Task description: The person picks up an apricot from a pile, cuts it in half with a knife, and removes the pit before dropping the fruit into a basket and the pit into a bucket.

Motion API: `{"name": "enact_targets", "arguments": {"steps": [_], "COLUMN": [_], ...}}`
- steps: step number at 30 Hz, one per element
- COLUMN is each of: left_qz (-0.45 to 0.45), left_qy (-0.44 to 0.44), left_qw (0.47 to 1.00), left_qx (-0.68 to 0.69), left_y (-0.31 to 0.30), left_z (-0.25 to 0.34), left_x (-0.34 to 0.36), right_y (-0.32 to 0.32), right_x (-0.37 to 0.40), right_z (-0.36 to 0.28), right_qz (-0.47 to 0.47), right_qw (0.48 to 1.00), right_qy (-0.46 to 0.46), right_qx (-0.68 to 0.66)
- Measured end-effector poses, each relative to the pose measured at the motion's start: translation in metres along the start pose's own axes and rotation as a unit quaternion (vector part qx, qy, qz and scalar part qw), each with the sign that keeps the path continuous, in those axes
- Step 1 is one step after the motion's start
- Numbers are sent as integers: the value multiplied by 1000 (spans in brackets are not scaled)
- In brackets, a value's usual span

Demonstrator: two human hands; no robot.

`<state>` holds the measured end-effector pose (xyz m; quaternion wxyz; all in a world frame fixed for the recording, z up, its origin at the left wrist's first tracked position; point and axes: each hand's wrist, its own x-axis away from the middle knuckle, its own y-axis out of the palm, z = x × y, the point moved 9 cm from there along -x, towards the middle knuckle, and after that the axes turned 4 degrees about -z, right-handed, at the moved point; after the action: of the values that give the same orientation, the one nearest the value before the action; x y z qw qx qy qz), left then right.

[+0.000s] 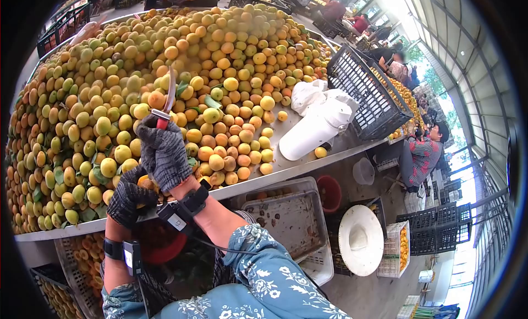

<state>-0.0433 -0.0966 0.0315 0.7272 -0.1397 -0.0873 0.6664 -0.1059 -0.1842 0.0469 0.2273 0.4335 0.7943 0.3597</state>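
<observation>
My right hand [165,151], in a dark grey knit glove, is closed round the red handle of a curved knife [171,91]. The blade points up over a large heap of yellow-orange apricots [110,99] on a metal table. Just below and to the left, my left hand [131,198], gloved alike, has its fingers curled round an orange fruit [144,180], partly hidden by both gloves. The two hands are close together near the table's front edge. Each wrist carries a strapped black device.
A white cloth bundle [316,121] lies on the table beside a black crate [366,96]. Below the edge stand a dirty grey tray [291,217], red basins [329,193] and a white hat [360,240]. A person [421,159] sits at the right; other people are farther back.
</observation>
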Motion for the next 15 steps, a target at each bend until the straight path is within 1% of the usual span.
{"name": "enact_targets", "arguments": {"steps": [1, 2, 3, 4, 6, 7, 9, 10, 12, 13, 14, 15], "left_qz": [1, 10, 16, 15, 3, 3, -26, -26, 38, 38, 47, 54], "left_qy": [0, 19, 38, 38, 78, 78, 19, 18, -84, -85, 39, 162], "left_qw": [1000, 998, 990, 990, 996, 996, 996, 996, 986, 986, 998, 976], "left_qx": [0, -67, -135, -135, -39, -39, 80, 79, 141, 140, 4, -132], "left_y": [0, -2, -3, -3, 0, 0, 6, 8, 3, 3, 0, 3], "left_z": [-4, -8, -12, -20, -23, -22, -16, -10, -20, -25, -10, 8], "left_x": [1, 2, 4, 4, 3, 3, -2, -3, -2, 1, 4, 11], "right_y": [-6, -12, -16, -21, -26, -29, -40, -40, -44, -45, -46, -45], "right_x": [0, -4, -5, -4, -3, -4, -7, -7, -7, -7, -8, -8], "right_z": [-2, 4, 4, 5, 5, 7, 13, 13, 14, 15, 19, 24], "right_qz": [9, 17, 18, 33, 48, 48, 65, 65, 85, 85, 87, 89], "right_qw": [1000, 999, 999, 998, 998, 998, 996, 996, 992, 992, 985, 976], "right_qy": [-17, 1, 1, -1, 0, 0, 14, 14, 25, 26, 47, 66], "right_qx": [-10, -48, -49, -52, -51, -51, -62, -63, -93, -95, -143, -190]}}
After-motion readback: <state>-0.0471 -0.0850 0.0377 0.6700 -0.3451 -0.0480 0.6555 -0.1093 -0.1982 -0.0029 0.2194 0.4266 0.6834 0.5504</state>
